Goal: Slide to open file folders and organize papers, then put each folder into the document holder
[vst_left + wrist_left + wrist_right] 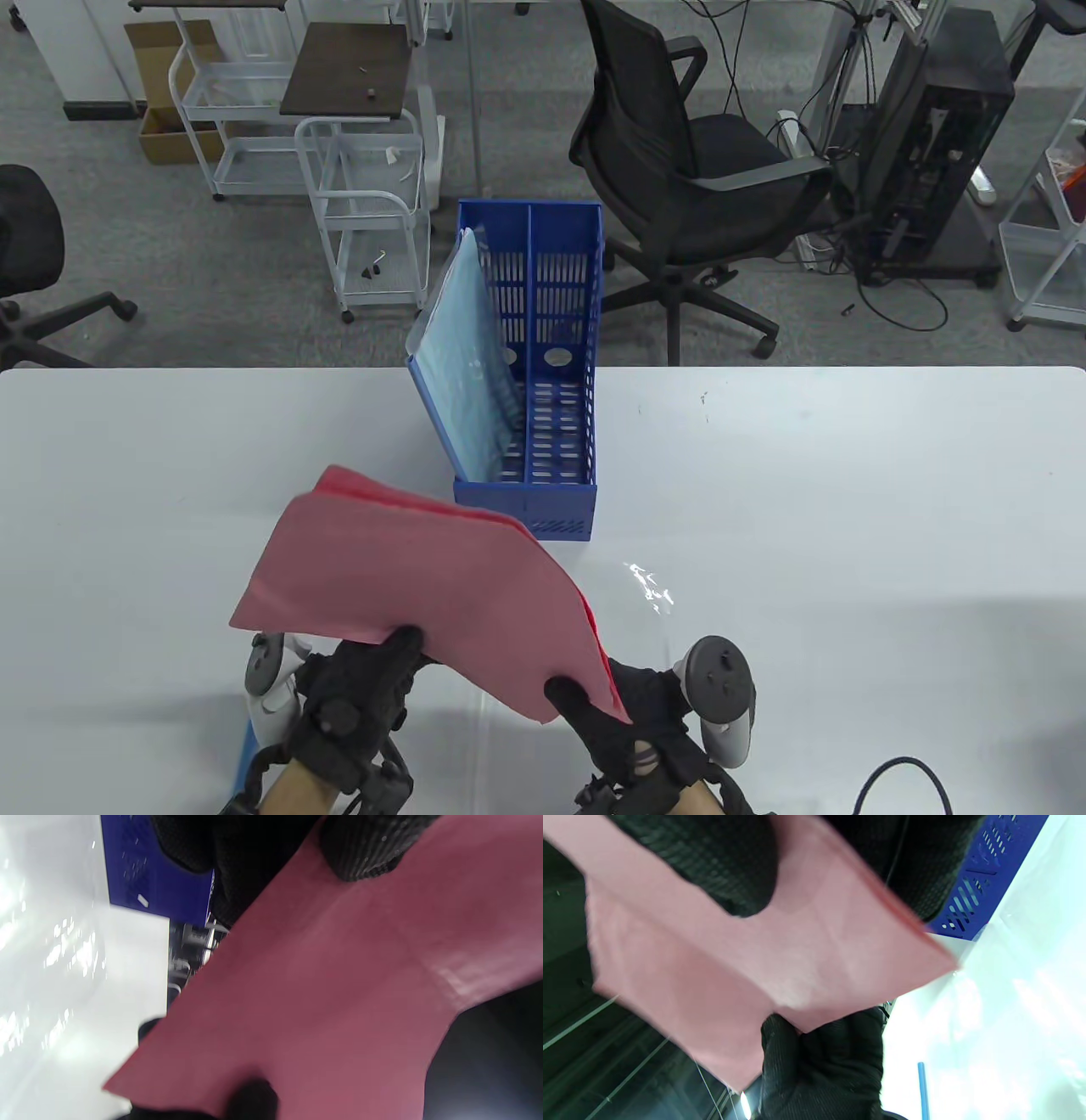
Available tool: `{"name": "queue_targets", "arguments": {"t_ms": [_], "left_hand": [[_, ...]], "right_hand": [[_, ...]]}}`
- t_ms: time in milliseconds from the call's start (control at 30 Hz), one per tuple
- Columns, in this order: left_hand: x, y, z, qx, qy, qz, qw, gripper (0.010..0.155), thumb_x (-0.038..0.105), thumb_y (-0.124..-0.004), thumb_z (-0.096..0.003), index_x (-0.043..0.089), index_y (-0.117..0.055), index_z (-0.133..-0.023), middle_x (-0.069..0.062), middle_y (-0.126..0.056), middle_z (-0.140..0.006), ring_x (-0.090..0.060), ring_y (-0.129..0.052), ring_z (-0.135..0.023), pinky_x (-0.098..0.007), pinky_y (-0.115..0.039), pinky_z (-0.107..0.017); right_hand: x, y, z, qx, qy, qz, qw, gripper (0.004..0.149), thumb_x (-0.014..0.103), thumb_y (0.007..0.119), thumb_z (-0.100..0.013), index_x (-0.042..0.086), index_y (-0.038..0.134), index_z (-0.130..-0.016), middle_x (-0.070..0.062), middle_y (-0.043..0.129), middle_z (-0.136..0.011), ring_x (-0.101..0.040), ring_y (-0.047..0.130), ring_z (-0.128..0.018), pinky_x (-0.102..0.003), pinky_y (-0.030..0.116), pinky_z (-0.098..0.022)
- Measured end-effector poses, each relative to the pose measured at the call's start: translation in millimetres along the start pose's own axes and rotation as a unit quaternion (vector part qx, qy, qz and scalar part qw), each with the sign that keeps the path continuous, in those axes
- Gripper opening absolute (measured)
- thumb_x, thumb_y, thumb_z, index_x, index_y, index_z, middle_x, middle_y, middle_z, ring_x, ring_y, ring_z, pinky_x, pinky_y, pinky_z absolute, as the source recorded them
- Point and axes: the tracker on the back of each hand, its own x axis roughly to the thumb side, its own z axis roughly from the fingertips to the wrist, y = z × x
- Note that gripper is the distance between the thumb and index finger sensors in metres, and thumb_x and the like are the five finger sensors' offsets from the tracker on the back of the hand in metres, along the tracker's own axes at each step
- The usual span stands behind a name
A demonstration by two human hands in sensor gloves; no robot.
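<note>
At lower centre, the left hand [352,705] and right hand [632,730] are both pinching the pink folder [424,586], lifting it off the desk [848,526] for insertion into the blue document holder [543,424].

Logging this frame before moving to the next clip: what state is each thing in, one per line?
pink papers: lifted off the table, held by both hands at the near edge.
left hand: thumb pinching the papers.
right hand: thumb pinching the papers.
document holder: upright on the table, right compartment vacant.
blue folder: standing tilted in the holder's left compartment.
</note>
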Motion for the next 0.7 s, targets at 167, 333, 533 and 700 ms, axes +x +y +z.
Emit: {"name": "queue_targets", "arguments": {"t_ms": [167,333,533,700], "left_hand": [[12,19,3,0.046,0.006,-0.067,0.997,0.042,0.04,-0.082,-0.0471,0.031,-0.089,-0.087,0.002,-0.103,-0.076,-0.02,-0.108,-0.068,-0.048,-0.077,-0.071],[18,23,1,0.017,0.047,-0.138,0.989,0.042,0.039,-0.083,-0.0467,0.029,-0.09,-0.087,0.0,-0.104,-0.075,-0.022,-0.108,-0.066,-0.049,-0.078,-0.069],[21,7,-3,-0.04,0.085,-0.239,0.966,0.042,0.038,-0.083,-0.0462,0.026,-0.092,-0.085,-0.003,-0.105,-0.072,-0.024,-0.109,-0.063,-0.049,-0.079,-0.067],[27,-6,-3,-0.055,0.079,-0.308,0.946,0.042,0.039,-0.083,-0.0459,0.026,-0.092,-0.085,-0.002,-0.105,-0.071,-0.023,-0.109,-0.061,-0.049,-0.08,-0.066]], "right_hand": [[7,-31,1,0.007,-0.022,-0.033,0.999,0.074,0.048,0.085,-0.038,0.026,0.055,-0.101,-0.004,0.076,-0.103,-0.033,0.093,-0.084,-0.057,0.074,-0.066],[5,-67,6,-0.035,0.0,-0.049,0.998,0.081,0.057,0.085,-0.036,0.021,0.055,-0.103,-0.01,0.079,-0.101,-0.035,0.096,-0.076,-0.055,0.079,-0.06],[4,-77,9,-0.042,0.043,0.047,0.997,0.077,0.058,0.085,-0.036,0.018,0.065,-0.099,-0.01,0.089,-0.091,-0.032,0.102,-0.065,-0.051,0.084,-0.053],[10,-70,9,-0.117,0.046,0.144,0.982,0.051,0.047,0.088,-0.035,0.018,0.09,-0.077,-0.002,0.107,-0.063,-0.021,0.111,-0.041,-0.042,0.092,-0.039]]}}
